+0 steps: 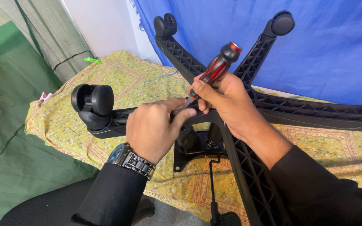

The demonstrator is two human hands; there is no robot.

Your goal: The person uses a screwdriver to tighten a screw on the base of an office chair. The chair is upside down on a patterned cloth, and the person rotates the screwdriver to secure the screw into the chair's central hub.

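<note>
A black five-armed chair base (306,111) lies upside down on a yellow patterned cloth, its ribbed arms ending in casters (93,104). My right hand (227,102) grips a red and black screwdriver (216,69), handle tilted up to the right, tip pointing down into the hub. My left hand (156,125), with a metal wristwatch (130,159), presses on the arm beside the hub, thumb and fingers against the screwdriver's shaft. Below the hands sits a black metal seat mechanism (197,146) with a thin lever (211,184).
The yellow cloth (118,79) covers a raised surface. A blue sheet (327,46) hangs behind it and a green fabric (9,104) drapes at the left. A green clip (92,60) lies at the cloth's far edge. More casters (282,23) stick up at the back.
</note>
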